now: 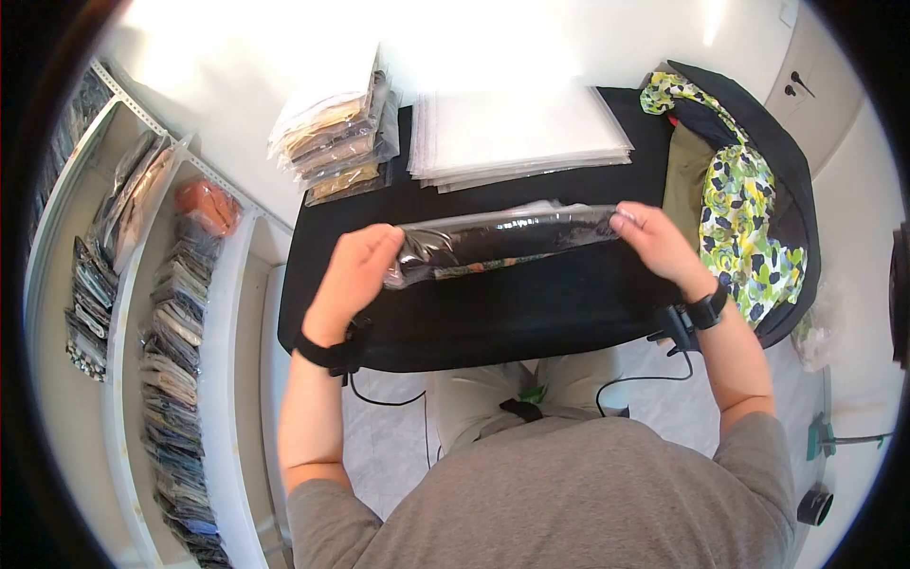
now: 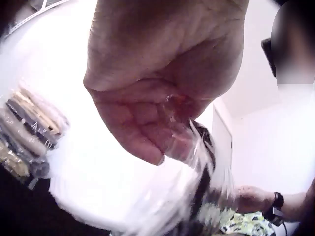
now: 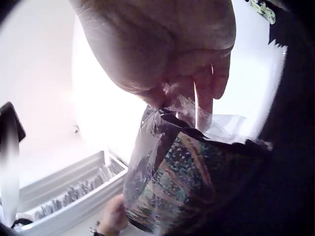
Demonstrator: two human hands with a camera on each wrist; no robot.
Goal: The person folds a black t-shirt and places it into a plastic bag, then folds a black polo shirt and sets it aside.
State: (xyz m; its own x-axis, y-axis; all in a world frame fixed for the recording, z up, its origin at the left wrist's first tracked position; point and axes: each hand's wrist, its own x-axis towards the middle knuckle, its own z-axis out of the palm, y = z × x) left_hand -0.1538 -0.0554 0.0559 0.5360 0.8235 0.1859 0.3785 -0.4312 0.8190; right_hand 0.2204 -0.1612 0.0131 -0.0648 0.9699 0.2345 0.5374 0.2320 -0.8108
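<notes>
Between the hands, above the black table (image 1: 474, 327), hangs a clear plastic bag (image 1: 517, 232) with a dark folded garment inside. My left hand (image 1: 353, 270) pinches its left end, and my right hand (image 1: 661, 248) pinches the right end. In the left wrist view, the left hand (image 2: 157, 83) has its thumb and fingers on the crinkled film (image 2: 189, 191). Under the right hand (image 3: 167, 54), the right wrist view shows the bagged garment (image 3: 182, 182) with a multicoloured print on dark cloth.
Bagged garments (image 1: 341, 142) stand piled at the table's back left, beside a stack of clear plastic bags (image 1: 521, 133). To the right, floral cloth (image 1: 744, 209) and olive cloth (image 1: 684, 171) lie in a black holder. Shelves (image 1: 223, 360) of bagged clothes line the left.
</notes>
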